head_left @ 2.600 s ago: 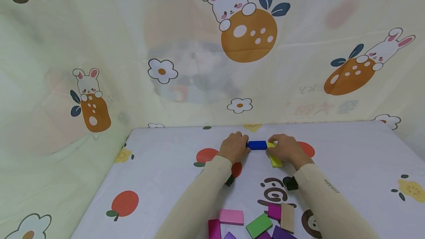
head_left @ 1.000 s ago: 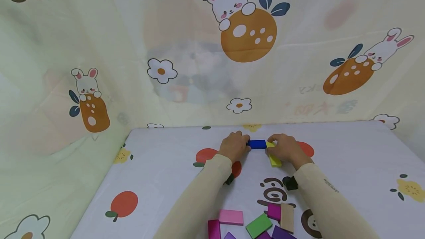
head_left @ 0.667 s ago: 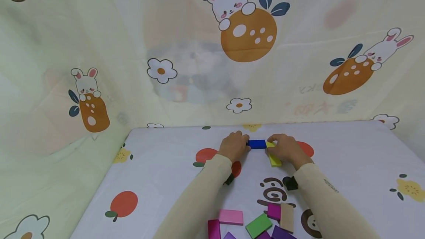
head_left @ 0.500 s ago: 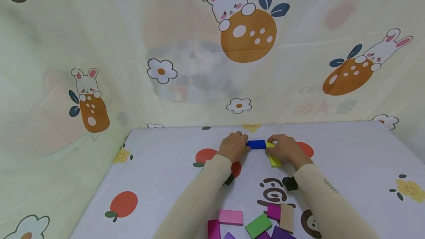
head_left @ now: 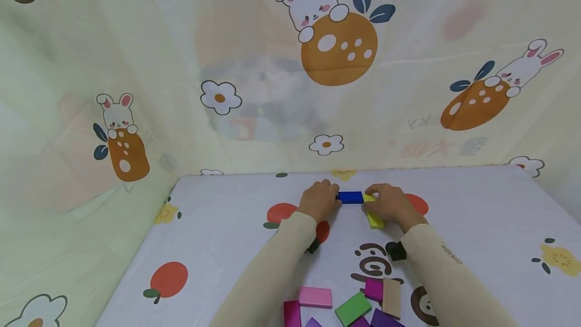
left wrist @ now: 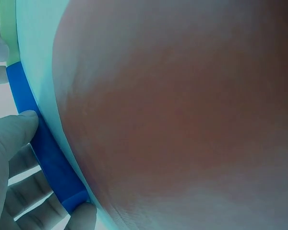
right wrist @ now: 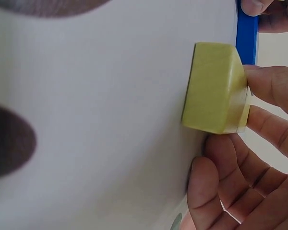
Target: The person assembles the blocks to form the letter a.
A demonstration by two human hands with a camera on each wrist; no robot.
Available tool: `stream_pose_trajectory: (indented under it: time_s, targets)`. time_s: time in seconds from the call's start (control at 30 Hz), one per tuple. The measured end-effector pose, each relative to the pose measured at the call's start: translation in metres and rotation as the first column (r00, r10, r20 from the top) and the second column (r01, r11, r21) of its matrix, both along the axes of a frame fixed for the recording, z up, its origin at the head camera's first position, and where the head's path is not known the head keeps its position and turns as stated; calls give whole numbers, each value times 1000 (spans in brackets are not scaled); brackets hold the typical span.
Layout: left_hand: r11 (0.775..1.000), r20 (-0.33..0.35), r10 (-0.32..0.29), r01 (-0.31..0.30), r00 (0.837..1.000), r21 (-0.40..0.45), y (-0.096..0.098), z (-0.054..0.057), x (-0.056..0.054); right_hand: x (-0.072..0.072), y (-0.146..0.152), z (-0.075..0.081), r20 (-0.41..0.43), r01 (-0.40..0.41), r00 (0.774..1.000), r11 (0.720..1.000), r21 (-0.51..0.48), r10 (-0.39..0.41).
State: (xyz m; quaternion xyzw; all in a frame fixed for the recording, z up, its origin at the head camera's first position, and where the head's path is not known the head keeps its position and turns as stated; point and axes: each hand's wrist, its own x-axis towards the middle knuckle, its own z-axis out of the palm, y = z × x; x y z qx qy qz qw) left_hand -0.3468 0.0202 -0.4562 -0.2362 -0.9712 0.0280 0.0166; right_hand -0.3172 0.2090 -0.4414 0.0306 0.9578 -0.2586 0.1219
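Observation:
Near the back of the table, a blue block (head_left: 350, 198) lies end to end with yellow. My left hand (head_left: 319, 201) pinches this blue block (left wrist: 55, 165), thumb along its near side and fingers behind; one fingertip sits at its left end. At the other end, my right hand (head_left: 390, 203) pinches a yellow block (head_left: 375, 220) between thumb and fingers. The right wrist view shows the yellow block (right wrist: 209, 86) pointing toward the camera, its far end right at the end of the blue block (right wrist: 247, 43). Part of the yellow is hidden behind the right fingers.
Closer to the front lie several loose blocks: a pink block (head_left: 315, 297), a green block (head_left: 353, 309), a beige block (head_left: 392, 298), plus magenta and purple ones. A white printed cloth (head_left: 227, 246) covers the table. A printed curtain (head_left: 263, 150) rises behind its back edge.

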Motion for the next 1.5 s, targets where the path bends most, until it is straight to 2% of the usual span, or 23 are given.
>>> stream_pose_trajectory:
  time_s: [0.47,1.5]
  targets:
    - [1000,26,20,-21,999,15,1,2,1,-1,0,0,16,11,1000,1000,-11,-11]
    - [1000,21,21,-21,1000,7,2,-4,-4,1,-1,2,11,16,1000,1000,-13,-16]
